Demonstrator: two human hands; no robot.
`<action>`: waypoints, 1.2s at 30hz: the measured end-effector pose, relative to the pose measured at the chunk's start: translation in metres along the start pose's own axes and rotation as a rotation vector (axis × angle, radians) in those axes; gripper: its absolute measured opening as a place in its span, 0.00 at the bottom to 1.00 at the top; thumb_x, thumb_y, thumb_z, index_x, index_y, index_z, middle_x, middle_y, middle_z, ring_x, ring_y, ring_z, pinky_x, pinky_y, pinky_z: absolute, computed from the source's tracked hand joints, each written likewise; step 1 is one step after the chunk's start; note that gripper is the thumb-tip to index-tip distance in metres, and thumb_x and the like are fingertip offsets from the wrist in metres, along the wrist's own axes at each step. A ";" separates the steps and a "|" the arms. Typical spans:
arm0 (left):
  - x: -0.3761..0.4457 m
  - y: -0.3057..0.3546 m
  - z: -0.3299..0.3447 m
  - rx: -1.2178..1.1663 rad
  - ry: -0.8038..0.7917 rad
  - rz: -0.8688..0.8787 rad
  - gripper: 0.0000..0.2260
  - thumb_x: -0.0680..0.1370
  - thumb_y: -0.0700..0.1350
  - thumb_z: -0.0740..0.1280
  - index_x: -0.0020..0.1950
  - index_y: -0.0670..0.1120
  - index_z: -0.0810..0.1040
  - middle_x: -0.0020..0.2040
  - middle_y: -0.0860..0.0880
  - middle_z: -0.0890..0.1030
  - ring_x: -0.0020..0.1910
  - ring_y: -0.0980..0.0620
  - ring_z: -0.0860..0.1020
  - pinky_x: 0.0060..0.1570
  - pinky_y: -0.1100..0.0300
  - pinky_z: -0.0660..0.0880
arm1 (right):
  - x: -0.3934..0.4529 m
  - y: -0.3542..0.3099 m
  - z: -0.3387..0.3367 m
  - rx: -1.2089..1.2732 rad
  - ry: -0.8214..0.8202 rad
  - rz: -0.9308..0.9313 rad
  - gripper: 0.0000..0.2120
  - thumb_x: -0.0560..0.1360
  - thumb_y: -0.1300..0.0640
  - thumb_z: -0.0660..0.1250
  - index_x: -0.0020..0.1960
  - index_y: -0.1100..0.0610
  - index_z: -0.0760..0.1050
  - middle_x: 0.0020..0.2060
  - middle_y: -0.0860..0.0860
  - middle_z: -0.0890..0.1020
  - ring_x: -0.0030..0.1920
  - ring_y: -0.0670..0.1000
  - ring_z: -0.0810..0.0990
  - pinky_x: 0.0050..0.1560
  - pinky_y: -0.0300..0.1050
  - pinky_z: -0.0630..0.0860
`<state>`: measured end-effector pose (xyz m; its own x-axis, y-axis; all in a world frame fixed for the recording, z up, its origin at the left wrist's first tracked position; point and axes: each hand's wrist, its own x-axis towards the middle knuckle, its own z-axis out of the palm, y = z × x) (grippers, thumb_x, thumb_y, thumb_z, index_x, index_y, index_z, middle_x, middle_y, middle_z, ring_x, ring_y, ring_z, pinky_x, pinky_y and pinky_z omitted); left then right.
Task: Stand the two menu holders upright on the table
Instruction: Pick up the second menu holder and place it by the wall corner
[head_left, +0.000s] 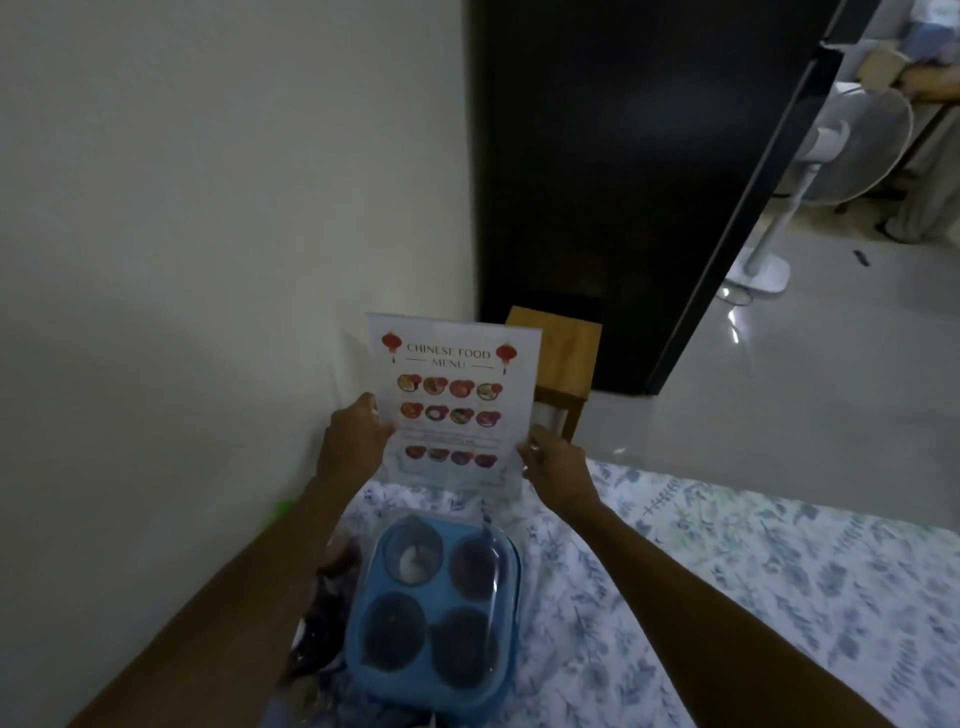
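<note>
Nearest the camera, two bare forearms are reaching forward over a counter (779, 597) that is wearing a floral cloth, and between them one blue tray (363, 644) is sitting with four round wells under a clear lid, pushed close to the wall so the far end of the cloth is staying free. Just beyond the tray, one menu holder (452, 400) is being held nearly upright, its printed face turned toward the wearer, probably so the base can be squared to the surface before letting go; whether its foot is touching the cloth or hovering just above it cannot be told. The left hand (353, 441) is pinching the left edge with its grip clamped on the sheet, thumb in front, and the right hand (556, 467) is clamping the lower right edge the same way, one on each side to stop the thin panel from tipping. Only one holder is showing; the second is not in view. Farther off, one wooden stool (566, 358) is standing on the floor behind the holder, against one dark cabinet (623, 182), and farthest away one white pedestal fan (852, 150) is standing on the pale tiles.
</note>
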<state>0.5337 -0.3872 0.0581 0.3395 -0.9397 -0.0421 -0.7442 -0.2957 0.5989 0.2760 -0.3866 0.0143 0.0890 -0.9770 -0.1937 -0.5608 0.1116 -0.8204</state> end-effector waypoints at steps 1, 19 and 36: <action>0.004 -0.003 0.000 0.010 0.010 0.000 0.11 0.73 0.43 0.73 0.41 0.44 0.71 0.46 0.38 0.84 0.45 0.38 0.83 0.45 0.45 0.82 | 0.004 -0.002 0.003 -0.009 -0.009 0.001 0.09 0.81 0.53 0.60 0.54 0.55 0.77 0.55 0.56 0.83 0.53 0.56 0.83 0.54 0.57 0.83; 0.009 -0.026 0.023 -0.065 0.185 -0.054 0.16 0.76 0.38 0.69 0.63 0.39 0.76 0.57 0.38 0.82 0.55 0.39 0.82 0.54 0.45 0.81 | 0.035 -0.023 0.037 -0.079 0.044 -0.111 0.11 0.82 0.53 0.59 0.57 0.58 0.76 0.56 0.57 0.83 0.52 0.58 0.84 0.52 0.57 0.84; -0.007 -0.022 0.036 -0.104 0.228 -0.043 0.21 0.79 0.40 0.65 0.70 0.35 0.68 0.65 0.38 0.71 0.61 0.42 0.75 0.61 0.53 0.75 | 0.044 -0.021 0.040 -0.044 0.018 -0.116 0.10 0.82 0.54 0.59 0.57 0.55 0.76 0.58 0.57 0.83 0.56 0.58 0.83 0.54 0.59 0.82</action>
<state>0.5265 -0.3806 0.0164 0.4992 -0.8601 0.1051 -0.6671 -0.3041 0.6800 0.3247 -0.4249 0.0010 0.1411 -0.9860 -0.0887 -0.5831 -0.0104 -0.8123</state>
